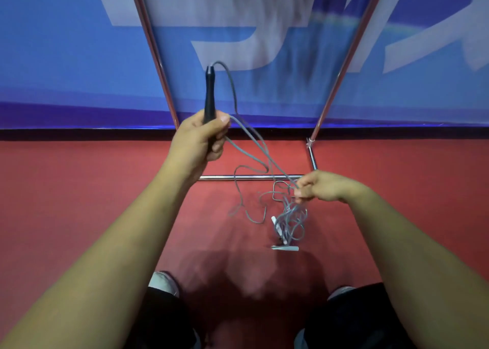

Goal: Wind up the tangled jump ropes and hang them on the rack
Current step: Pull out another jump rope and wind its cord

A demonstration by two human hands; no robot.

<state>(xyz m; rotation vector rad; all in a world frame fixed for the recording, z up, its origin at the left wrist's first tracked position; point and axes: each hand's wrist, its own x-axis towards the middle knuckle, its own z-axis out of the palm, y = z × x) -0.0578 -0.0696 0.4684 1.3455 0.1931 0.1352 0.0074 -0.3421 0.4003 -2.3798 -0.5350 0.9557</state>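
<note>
Rope handle (209, 94) gripped left, cord (254, 147) seemingly pinched right

A blue banner (66, 57) with large white lettering covers the wall. Directly below the banner runs a dark strip (79, 134), and below that spreads a red floor (79, 189), with a soft shadow at its near end.
</note>
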